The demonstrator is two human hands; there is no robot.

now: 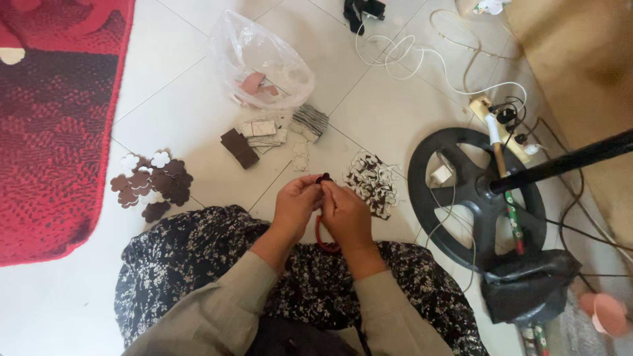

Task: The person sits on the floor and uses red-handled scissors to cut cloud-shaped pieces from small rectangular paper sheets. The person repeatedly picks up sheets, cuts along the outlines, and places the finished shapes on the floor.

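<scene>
Left hand (pixel 297 203): my fingertips pinch a small dark brown flower-shaped piece (pixel 323 178), held up over my lap, above the floor.
Right hand (pixel 344 214): my grip closes on the same dark piece from the other side, fingertips meeting those of the left; a red cord loop (pixel 321 237) hangs down from between my palms onto my skirt.
Lap: black skirt with small white flowers (pixel 198 257), spread on the white tiled floor (pixel 165 86).
Just ahead of my hands: a heap of white and dark cut-out scraps (pixel 371 181), close to my right fingers.
Left side: a cluster of brown and white flower-shaped cut-outs (pixel 151 181) lying flat, near the edge of a red knitted rug (pixel 53 132).
Further ahead: a dark brown rectangular stack (pixel 239 148), pale card pieces (pixel 264 130), and a clear plastic bag (pixel 260 59) with pinkish bits inside.
Right side: a black round fan base (pixel 461 198) with white cables (pixel 409 53) trailing beyond it.
</scene>
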